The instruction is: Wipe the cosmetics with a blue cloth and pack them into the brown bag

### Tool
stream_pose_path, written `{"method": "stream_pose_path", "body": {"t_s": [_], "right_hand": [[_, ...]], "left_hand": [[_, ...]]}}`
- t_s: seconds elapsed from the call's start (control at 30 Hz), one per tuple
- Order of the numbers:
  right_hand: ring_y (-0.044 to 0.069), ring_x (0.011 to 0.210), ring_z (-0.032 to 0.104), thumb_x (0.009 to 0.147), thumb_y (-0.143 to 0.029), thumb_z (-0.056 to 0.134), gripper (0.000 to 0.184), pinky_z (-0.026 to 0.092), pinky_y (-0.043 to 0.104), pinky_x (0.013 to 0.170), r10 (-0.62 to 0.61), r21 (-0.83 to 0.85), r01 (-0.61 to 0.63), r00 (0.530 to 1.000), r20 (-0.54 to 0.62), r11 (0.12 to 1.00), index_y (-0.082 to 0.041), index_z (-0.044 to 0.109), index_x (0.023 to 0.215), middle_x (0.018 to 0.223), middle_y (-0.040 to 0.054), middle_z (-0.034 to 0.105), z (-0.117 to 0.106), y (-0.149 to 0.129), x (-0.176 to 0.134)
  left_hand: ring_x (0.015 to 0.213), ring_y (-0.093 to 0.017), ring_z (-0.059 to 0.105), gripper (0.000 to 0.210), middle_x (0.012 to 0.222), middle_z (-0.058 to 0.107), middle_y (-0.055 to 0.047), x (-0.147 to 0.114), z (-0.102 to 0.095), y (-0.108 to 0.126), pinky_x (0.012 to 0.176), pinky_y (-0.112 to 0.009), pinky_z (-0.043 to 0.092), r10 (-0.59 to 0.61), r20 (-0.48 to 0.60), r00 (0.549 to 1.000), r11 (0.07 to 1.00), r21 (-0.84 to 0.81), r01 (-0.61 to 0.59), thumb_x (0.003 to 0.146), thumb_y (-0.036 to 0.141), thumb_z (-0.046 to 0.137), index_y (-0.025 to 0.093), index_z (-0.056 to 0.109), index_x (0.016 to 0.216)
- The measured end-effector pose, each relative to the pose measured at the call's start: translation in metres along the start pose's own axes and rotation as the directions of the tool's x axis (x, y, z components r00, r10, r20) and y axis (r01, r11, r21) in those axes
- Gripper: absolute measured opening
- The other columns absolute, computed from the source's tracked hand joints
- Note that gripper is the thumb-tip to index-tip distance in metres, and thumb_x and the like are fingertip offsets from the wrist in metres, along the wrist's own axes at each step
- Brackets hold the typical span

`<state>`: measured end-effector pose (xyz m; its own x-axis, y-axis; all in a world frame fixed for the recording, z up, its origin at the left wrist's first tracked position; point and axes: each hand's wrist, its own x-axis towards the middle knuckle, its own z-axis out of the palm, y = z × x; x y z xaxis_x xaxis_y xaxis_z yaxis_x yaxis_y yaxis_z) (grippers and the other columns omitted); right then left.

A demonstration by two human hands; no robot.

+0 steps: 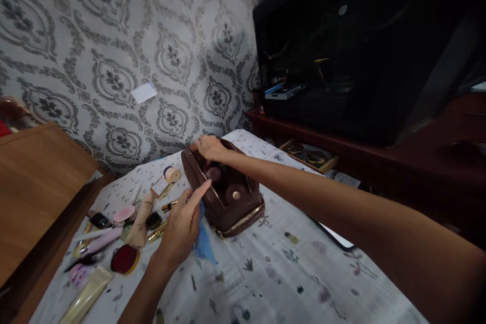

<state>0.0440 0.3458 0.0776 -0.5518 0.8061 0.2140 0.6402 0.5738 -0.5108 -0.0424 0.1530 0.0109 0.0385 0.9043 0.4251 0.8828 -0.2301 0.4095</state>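
Note:
A brown leather bag (pixel 231 217) with gold zips stands unzipped on the patterned sheet. Inside its mouth shows a dark maroon rounded item (pixel 214 174), too dim to name. My right hand (pixel 209 148) reaches across and grips the bag's far rim, its fingertips partly hidden. At the near left side, my left hand (pixel 184 225) has its index finger stretched out to the zipped edge, other fingers loosely bent, with nothing visible held. Beneath that hand and beside the bag lies a blue cloth (pixel 205 243). Near the left hand are a gold lipstick tube (pixel 156 233) and a black-lidded jar (pixel 153 220).
Cosmetics spread over the sheet at left: a beige tube (pixel 141 223), a red compact (pixel 124 259), a gold tube (pixel 87 296), a pink round case (pixel 124 214) and a glittery palette (pixel 161 187). A wooden panel (pixel 41 182) borders the left. At right stand a large black screen (pixel 341 61) and an open drawer (pixel 328 163).

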Motion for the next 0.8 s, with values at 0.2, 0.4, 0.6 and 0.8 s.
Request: {"method": "stream_pose_path", "body": {"t_s": [0.2,0.4,0.6,0.8], "right_hand": [[0.033,0.124,0.060,0.104,-0.034,0.031,0.044,0.044,0.044,0.102,-0.045,-0.043,0.040,0.992,-0.121,0.998,-0.013,0.062,0.126,0.132,0.0240,0.063,-0.010,-0.009,-0.028],[0.032,0.098,0.070,0.092,-0.046,0.060,0.039,0.053,0.037,0.083,-0.030,0.103,0.026,0.999,0.034,0.994,-0.010,0.075,0.090,0.097,0.0184,0.075,0.010,-0.011,-0.040],[0.012,0.086,0.069,0.083,-0.009,0.066,0.040,0.052,0.018,0.073,-0.104,0.365,0.110,0.994,-0.035,0.924,-0.014,0.068,0.123,0.097,0.0029,0.075,0.023,-0.013,-0.031],[0.013,0.079,0.069,0.091,-0.009,0.049,0.040,0.054,0.025,0.078,-0.056,0.349,0.103,0.989,-0.140,0.931,-0.015,0.063,0.128,0.089,0.0040,0.075,0.010,-0.004,-0.031]], "left_hand": [[0.095,-0.020,0.062,0.048,0.101,0.061,-0.007,0.000,0.000,0.001,0.085,-0.033,0.051,0.014,-0.017,1.000,1.000,-0.003,-0.014,0.102,0.020,0.033,0.028,0.050,0.146],[0.087,-0.020,0.061,0.048,0.094,0.058,-0.006,-0.001,0.003,0.000,0.080,-0.032,0.051,0.013,-0.032,0.999,1.000,0.006,-0.012,0.102,0.019,0.032,0.027,0.052,0.144],[0.091,-0.019,0.064,0.050,0.102,0.061,-0.007,-0.001,0.003,0.001,0.082,-0.032,0.053,-0.011,0.000,1.000,1.000,0.014,0.011,0.101,0.017,0.031,0.028,0.049,0.147],[0.104,-0.020,0.064,0.048,0.111,0.065,-0.008,-0.007,0.003,-0.001,0.092,-0.035,0.053,-0.016,-0.032,0.999,0.999,-0.031,0.015,0.103,0.023,0.030,0.028,0.048,0.148]]}}
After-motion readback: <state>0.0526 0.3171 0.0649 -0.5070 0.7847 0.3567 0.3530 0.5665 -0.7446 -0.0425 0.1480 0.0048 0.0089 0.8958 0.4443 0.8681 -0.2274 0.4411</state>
